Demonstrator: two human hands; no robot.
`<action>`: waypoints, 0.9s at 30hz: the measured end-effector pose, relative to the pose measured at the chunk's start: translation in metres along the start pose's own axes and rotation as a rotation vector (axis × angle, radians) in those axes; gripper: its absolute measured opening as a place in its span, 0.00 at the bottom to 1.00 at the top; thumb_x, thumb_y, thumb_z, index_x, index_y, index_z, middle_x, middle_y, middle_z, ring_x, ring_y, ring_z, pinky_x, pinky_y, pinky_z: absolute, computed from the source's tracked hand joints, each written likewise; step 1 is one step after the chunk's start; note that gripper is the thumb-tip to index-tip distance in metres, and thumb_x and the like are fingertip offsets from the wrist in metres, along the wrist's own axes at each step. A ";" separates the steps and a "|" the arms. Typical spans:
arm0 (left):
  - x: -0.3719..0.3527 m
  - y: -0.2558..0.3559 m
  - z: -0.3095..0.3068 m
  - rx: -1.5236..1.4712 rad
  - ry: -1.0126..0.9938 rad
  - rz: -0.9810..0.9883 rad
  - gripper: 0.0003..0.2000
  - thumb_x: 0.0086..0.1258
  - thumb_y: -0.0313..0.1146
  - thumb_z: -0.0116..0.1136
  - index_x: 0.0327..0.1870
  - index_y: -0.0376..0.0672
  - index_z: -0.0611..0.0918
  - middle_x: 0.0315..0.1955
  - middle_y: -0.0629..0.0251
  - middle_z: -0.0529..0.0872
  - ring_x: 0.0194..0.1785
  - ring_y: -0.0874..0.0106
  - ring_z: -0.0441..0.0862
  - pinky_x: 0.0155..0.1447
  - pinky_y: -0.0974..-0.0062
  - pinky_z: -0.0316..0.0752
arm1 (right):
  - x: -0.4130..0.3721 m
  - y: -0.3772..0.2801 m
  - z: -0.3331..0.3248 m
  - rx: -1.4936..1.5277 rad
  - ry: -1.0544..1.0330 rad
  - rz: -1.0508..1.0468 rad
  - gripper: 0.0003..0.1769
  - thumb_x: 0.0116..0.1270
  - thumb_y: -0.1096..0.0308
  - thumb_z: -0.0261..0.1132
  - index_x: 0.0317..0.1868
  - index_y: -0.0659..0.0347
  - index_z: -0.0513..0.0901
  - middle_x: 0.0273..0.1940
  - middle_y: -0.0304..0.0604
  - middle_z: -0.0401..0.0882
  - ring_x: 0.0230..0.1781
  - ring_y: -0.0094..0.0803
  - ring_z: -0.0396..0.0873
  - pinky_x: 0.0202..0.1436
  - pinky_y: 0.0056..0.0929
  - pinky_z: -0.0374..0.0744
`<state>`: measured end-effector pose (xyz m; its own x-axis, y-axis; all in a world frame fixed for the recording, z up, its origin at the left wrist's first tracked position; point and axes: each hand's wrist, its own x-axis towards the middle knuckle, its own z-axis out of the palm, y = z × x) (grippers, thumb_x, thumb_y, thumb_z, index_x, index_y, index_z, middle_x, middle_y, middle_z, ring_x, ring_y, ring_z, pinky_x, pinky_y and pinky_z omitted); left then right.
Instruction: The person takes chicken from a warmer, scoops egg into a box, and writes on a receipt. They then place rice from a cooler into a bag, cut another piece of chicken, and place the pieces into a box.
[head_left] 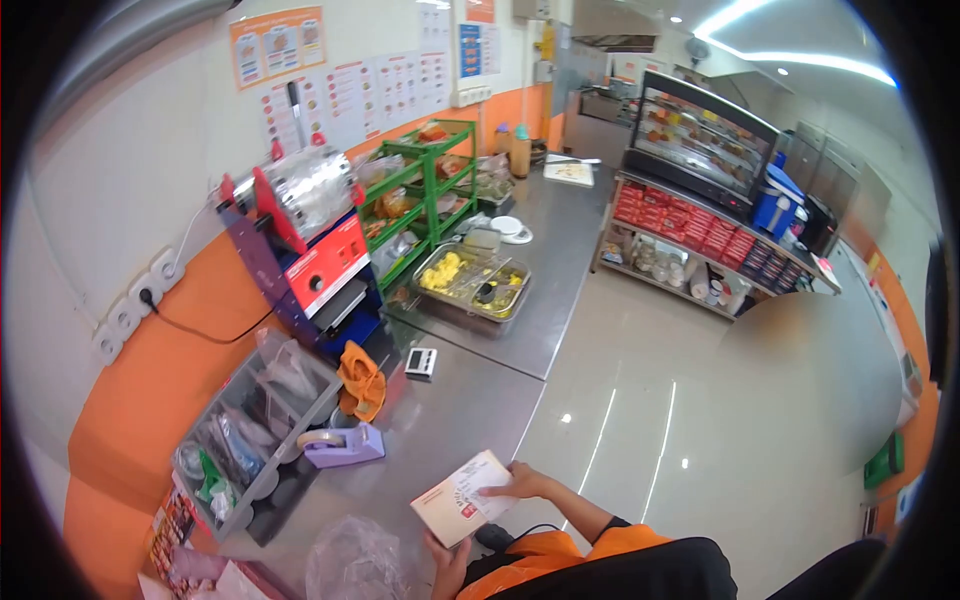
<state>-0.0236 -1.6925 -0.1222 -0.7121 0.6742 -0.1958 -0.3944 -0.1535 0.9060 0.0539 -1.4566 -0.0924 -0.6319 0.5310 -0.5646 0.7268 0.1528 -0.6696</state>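
A cream cardboard food box (437,508) with red print is held over the front edge of the steel counter. Across its right half lies a white printed slip (470,478). My left hand (449,560) grips the box from below at its lower edge, fingers partly hidden. From the right, my right hand (513,484) closes on the box's side, thumb across the slip. Just left of the box, a crumpled clear plastic bag (357,558) lies on the counter. Farther back are a purple tape dispenser (345,446) and a small white timer (421,363).
A grey bin of packaging (262,490) and a red-fronted machine (325,265) line the wall. Green racks (432,170) and a steel tray of yellow food (470,310) stand beyond. Across the tiled floor (625,420) is a display warmer (700,140). A blurred patch covers the right side.
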 end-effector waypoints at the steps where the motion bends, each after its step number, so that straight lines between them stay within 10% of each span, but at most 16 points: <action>1: 0.008 0.011 0.009 0.175 -0.060 0.113 0.36 0.60 0.30 0.64 0.65 0.32 0.56 0.54 0.55 0.71 0.59 0.66 0.70 0.64 0.66 0.64 | 0.000 0.019 0.002 0.148 -0.003 -0.046 0.47 0.43 0.39 0.73 0.51 0.73 0.75 0.48 0.56 0.78 0.49 0.42 0.79 0.51 0.33 0.77; 8: 0.003 0.037 0.014 0.555 -0.199 0.062 0.32 0.66 0.40 0.59 0.65 0.33 0.60 0.58 0.50 0.72 0.61 0.62 0.71 0.63 0.68 0.64 | -0.049 0.038 -0.010 0.909 -0.273 -0.072 0.31 0.58 0.68 0.66 0.59 0.72 0.67 0.52 0.51 0.76 0.51 0.38 0.77 0.55 0.34 0.76; 12: -0.052 0.136 0.018 0.574 -0.201 0.019 0.31 0.68 0.43 0.56 0.67 0.37 0.62 0.61 0.48 0.70 0.62 0.61 0.71 0.64 0.70 0.64 | -0.084 -0.004 -0.027 0.886 -0.284 -0.155 0.34 0.54 0.67 0.66 0.60 0.72 0.66 0.52 0.52 0.76 0.52 0.40 0.77 0.55 0.34 0.76; 15: -0.100 0.181 -0.009 0.529 0.335 0.254 0.17 0.62 0.36 0.62 0.51 0.42 0.79 0.55 0.49 0.74 0.59 0.60 0.70 0.63 0.65 0.62 | -0.109 -0.054 -0.040 0.848 -0.405 -0.211 0.36 0.52 0.66 0.66 0.61 0.72 0.65 0.52 0.53 0.76 0.52 0.41 0.77 0.55 0.35 0.76; 19: -0.123 0.179 -0.075 1.371 1.004 0.375 0.16 0.59 0.30 0.62 0.50 0.42 0.80 0.61 0.52 0.65 0.63 0.54 0.61 0.66 0.57 0.56 | -0.117 -0.139 -0.018 0.666 -0.619 -0.154 0.37 0.54 0.60 0.67 0.60 0.73 0.66 0.51 0.52 0.76 0.50 0.37 0.78 0.51 0.31 0.77; 27: -0.121 0.092 -0.183 0.841 0.756 0.210 0.34 0.53 0.16 0.50 0.67 0.39 0.63 0.64 0.43 0.60 0.66 0.46 0.58 0.69 0.65 0.57 | -0.041 -0.155 0.155 0.390 -0.819 -0.205 0.34 0.59 0.56 0.68 0.59 0.69 0.69 0.46 0.42 0.78 0.41 0.27 0.78 0.38 0.26 0.77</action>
<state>-0.0802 -1.9201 -0.0843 -0.9965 0.0426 0.0712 0.0830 0.5108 0.8557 -0.0750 -1.6314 -0.0404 -0.8386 -0.2526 -0.4826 0.5322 -0.1910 -0.8248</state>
